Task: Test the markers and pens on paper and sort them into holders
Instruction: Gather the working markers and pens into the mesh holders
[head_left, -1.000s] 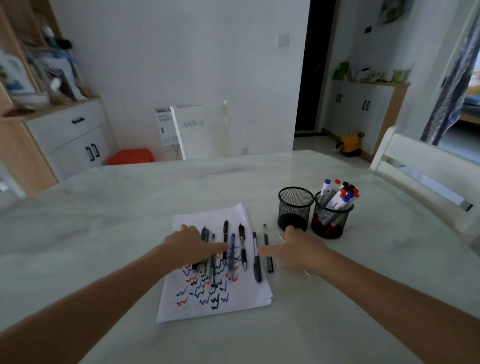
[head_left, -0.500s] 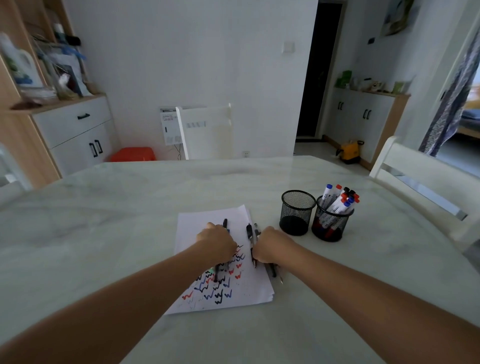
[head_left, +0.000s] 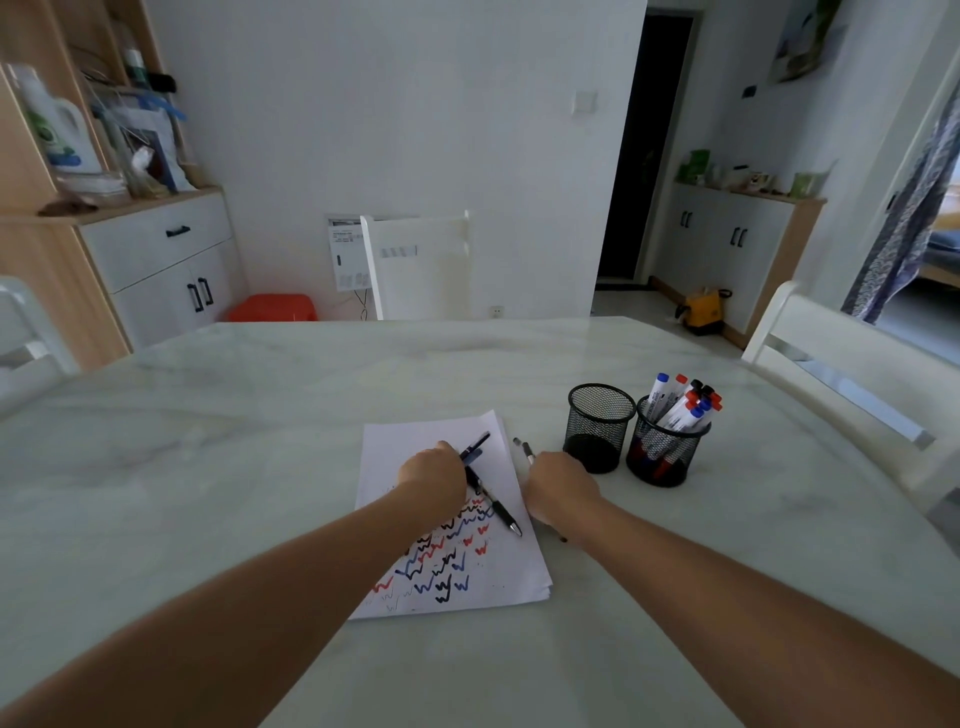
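Mostly the pens (head_left: 475, 448) are gathered under two curled hands. The left hand (head_left: 434, 475) grips a bundle on the paper (head_left: 405, 447). The right hand (head_left: 561, 488) closes round a few at the sheet's right edge, probably two or three. One black pen (head_left: 500, 512) slants out from under the left hand across red, blue and black zigzags. Just beside the right hand stands the empty mesh holder (head_left: 597, 426), and next to it the second holder (head_left: 667, 457) with the markers (head_left: 680, 405). The print on the markers is too small to read. Bare table (head_left: 260, 441) spreads to the left and beyond.

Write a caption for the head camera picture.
Left hand and right hand grip pens by scribbled paper; markers stand in a mesh holder.
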